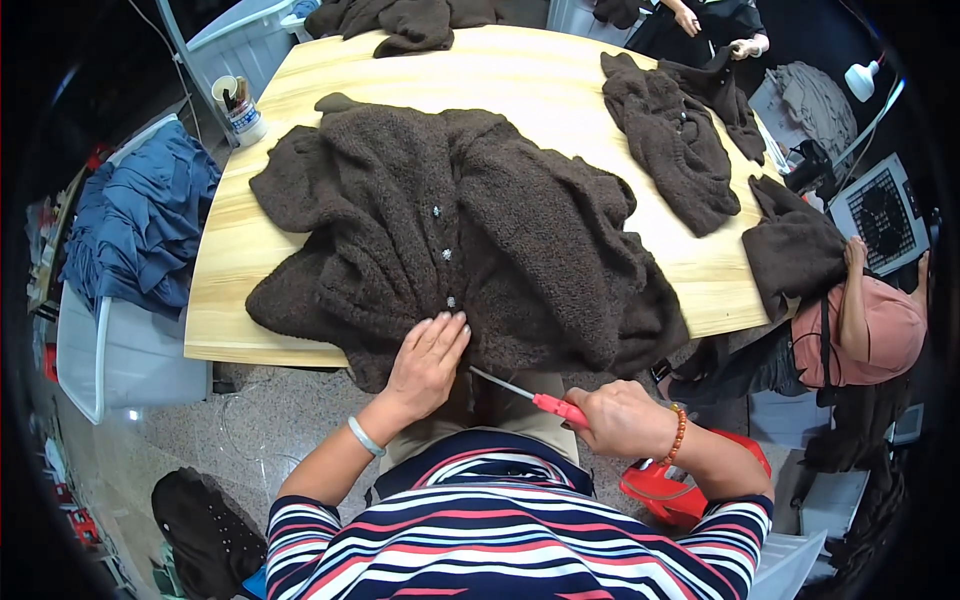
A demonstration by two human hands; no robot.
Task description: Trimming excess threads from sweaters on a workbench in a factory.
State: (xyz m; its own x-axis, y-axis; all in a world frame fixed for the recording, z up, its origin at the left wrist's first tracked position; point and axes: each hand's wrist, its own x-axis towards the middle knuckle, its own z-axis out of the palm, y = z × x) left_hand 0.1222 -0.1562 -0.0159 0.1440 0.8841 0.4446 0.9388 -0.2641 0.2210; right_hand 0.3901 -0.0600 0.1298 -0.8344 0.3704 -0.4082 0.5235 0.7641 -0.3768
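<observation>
A dark brown knitted cardigan (540, 220) is spread over the near part of the table, with several shiny buttons (446, 256) down its front. My left hand (427, 368) lies flat on its lower edge, fingers stretched out just below the lowest button. In my right hand (625, 418) is a red-handled tool with a thin metal shaft (508, 386), much like a screwdriver. Its tip points up and left toward the cardigan's bottom hem, close to my left fingers; whether it touches the knit I cannot tell.
The pale wooden table (230, 310) has more brown knitwear (670, 140) at right and back. A cup of tools (240, 112) stands at its left edge. Blue cloth (145, 215) fills a bin at left. A person in pink (860, 335) and another person's hand (688, 20) handle garments.
</observation>
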